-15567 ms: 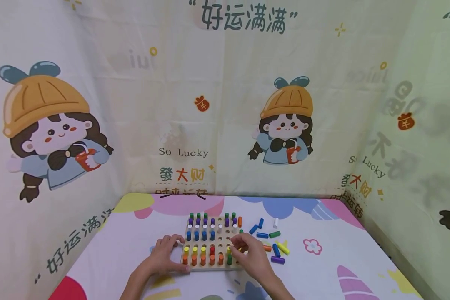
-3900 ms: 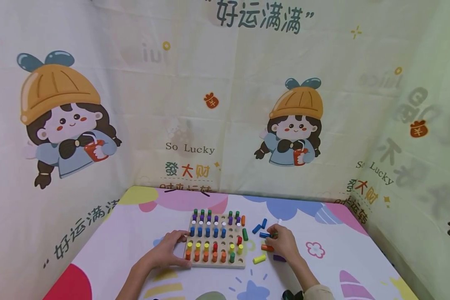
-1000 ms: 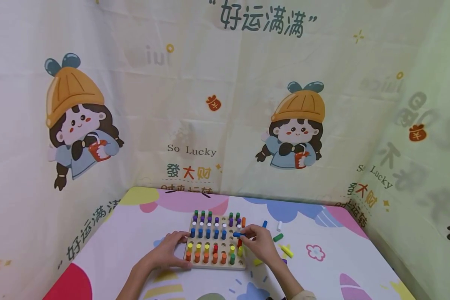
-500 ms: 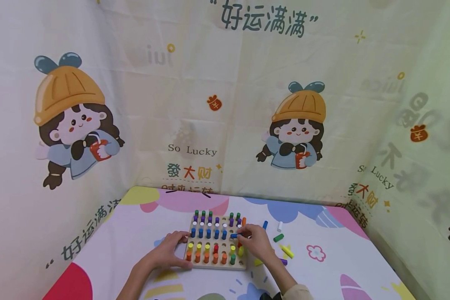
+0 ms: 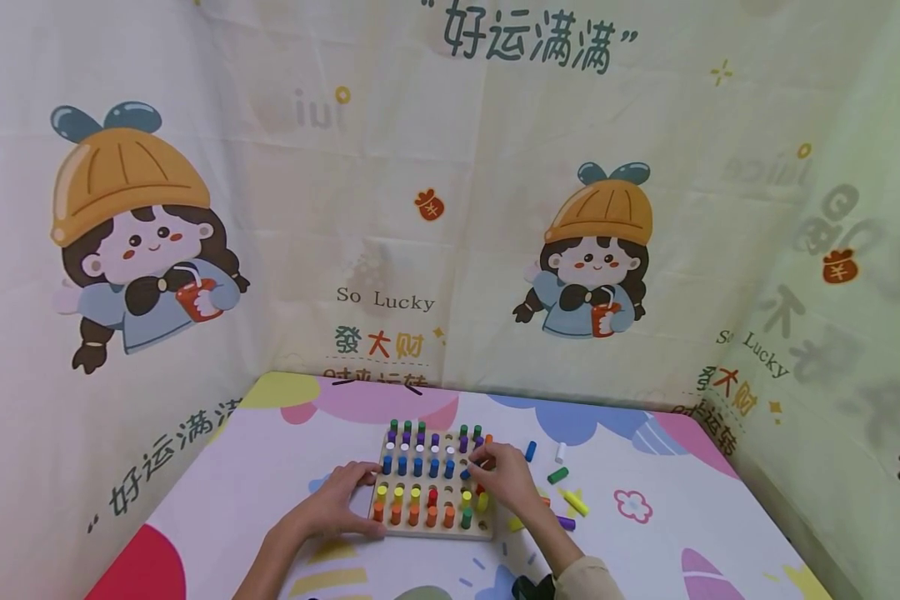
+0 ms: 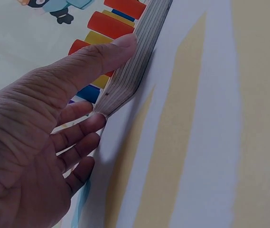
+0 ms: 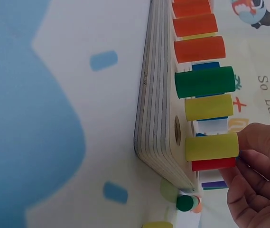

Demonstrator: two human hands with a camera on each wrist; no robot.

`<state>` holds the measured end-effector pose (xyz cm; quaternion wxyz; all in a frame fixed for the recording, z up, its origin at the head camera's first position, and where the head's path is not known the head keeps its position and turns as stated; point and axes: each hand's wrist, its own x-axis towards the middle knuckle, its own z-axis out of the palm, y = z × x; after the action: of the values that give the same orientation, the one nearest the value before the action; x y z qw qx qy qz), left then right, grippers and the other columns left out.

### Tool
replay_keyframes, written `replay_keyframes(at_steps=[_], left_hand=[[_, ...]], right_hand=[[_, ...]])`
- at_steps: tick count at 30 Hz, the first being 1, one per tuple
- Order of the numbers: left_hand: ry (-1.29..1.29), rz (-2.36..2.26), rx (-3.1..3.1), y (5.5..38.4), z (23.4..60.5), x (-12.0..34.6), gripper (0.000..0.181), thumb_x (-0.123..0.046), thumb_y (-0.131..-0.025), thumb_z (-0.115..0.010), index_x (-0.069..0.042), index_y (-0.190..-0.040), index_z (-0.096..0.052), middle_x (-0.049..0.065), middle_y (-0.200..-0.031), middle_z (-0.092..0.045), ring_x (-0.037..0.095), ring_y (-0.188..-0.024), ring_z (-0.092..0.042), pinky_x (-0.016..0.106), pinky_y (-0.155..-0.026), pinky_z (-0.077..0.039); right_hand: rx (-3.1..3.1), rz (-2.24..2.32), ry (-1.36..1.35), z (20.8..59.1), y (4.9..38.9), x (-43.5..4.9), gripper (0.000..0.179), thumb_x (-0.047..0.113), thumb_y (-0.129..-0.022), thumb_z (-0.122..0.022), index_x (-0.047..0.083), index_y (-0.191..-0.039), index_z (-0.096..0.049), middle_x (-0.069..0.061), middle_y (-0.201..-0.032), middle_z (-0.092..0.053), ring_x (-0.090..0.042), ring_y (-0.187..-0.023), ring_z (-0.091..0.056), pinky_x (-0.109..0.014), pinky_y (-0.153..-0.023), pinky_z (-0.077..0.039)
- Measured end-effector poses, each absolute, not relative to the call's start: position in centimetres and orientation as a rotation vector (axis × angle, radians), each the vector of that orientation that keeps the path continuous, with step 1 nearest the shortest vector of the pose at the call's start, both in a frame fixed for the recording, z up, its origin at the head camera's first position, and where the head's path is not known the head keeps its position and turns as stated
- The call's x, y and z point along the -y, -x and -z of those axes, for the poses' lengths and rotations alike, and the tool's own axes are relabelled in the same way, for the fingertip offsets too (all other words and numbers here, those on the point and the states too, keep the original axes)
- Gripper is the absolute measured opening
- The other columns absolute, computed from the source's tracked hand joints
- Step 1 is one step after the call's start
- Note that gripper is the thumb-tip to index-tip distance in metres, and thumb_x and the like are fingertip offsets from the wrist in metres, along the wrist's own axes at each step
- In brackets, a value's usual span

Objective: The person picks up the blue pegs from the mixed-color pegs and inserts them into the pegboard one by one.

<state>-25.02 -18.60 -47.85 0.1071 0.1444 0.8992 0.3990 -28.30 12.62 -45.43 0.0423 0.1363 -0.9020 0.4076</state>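
Note:
A wooden pegboard [image 5: 412, 533] holds upright colored pegs in rows. At its near left corner my left hand [image 5: 330, 504] grips the board, thumb on the front edge and fingers along the left side; the left wrist view shows the thumb [image 6: 124, 42] against the layered edge. My right hand [image 5: 508, 479] is over the board's right part and pinches a blue peg [image 5: 465, 474] just right of the standing blue row. The fingertips partly cover this peg, and whether its lower end is in a hole is unclear. Yellow pegs [image 7: 211, 147] stand close by.
Loose pegs lie right of the board: a blue one [image 5: 531, 451], a white one [image 5: 560, 452], a green one [image 5: 558, 475], a yellow one [image 5: 575, 502] and a purple one [image 5: 566, 523]. A printed cloth backdrop [image 5: 480, 350] rises behind the table.
Since 3.9 seconds ago my right hand has come left from the loose pegs to the board with a blue peg. That peg lay level in the fingers and is now lower. The left hand stays put.

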Motion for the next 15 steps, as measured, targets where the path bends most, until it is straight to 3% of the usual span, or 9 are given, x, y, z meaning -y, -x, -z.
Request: replay_keyframes(at_steps=[15], left_hand=[[-0.425, -1.152, -2.657, 25.02, 47.72, 18.59, 0.09, -0.045, -0.071, -0.093, -0.01, -0.142, -0.05, 0.002, -0.125, -0.056, 0.03, -0.121, -0.046, 0.066, -0.106, -0.037]], right_hand=[[2.725, -1.285, -0.406, 45.56, 28.38, -12.33, 0.015, 0.011, -0.092, -0.076, 0.004, -0.105, -0.071, -0.003, -0.096, -0.07, -0.017, -0.085, -0.066, -0.026, -0.073, -0.057]])
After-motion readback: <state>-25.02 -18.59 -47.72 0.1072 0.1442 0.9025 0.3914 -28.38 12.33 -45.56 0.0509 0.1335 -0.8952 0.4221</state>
